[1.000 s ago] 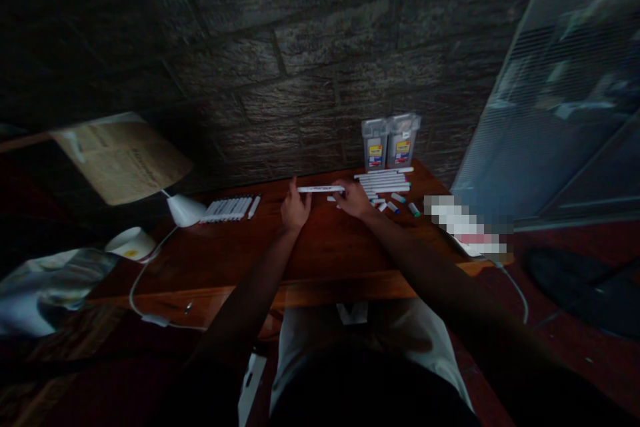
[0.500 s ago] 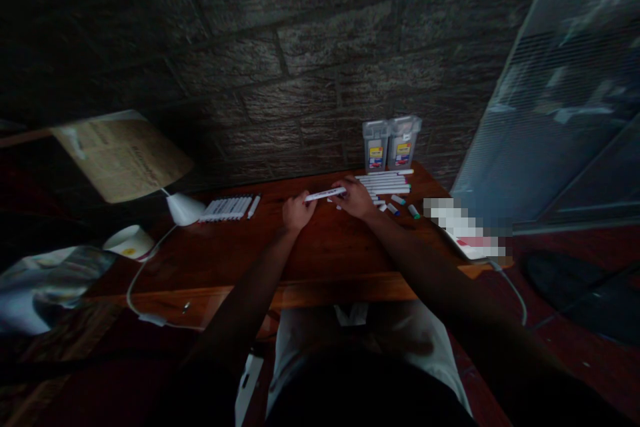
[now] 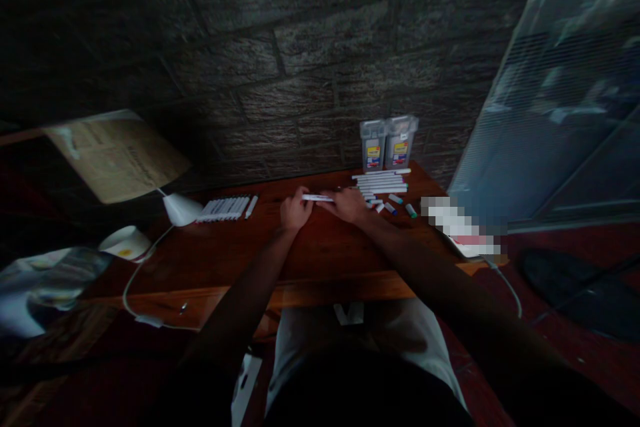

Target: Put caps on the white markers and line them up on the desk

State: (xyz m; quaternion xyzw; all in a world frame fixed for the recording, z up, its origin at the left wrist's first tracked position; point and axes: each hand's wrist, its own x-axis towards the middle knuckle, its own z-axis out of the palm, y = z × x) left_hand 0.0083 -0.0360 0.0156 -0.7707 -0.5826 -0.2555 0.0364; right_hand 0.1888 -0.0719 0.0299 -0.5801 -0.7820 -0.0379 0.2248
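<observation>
A white marker (image 3: 317, 198) lies level between my two hands above the wooden desk (image 3: 320, 250). My left hand (image 3: 294, 211) pinches its left end with closed fingers. My right hand (image 3: 347, 205) is closed around its right part. Just right of my right hand lies a stack of white markers (image 3: 383, 181) with several loose coloured caps (image 3: 397, 204) in front of it. A row of capped markers (image 3: 225, 208) lies to the left of my left hand.
Two clear marker boxes (image 3: 389, 143) stand against the brick wall behind the stack. A white lamp base (image 3: 178, 209) with a cord, a paper shade (image 3: 113, 153) and a white cup (image 3: 125, 243) sit at the left. A glass panel (image 3: 550, 93) rises on the right.
The marker has come down a little and now shows shorter between my hands, as my right hand has slid left along it toward my left hand.
</observation>
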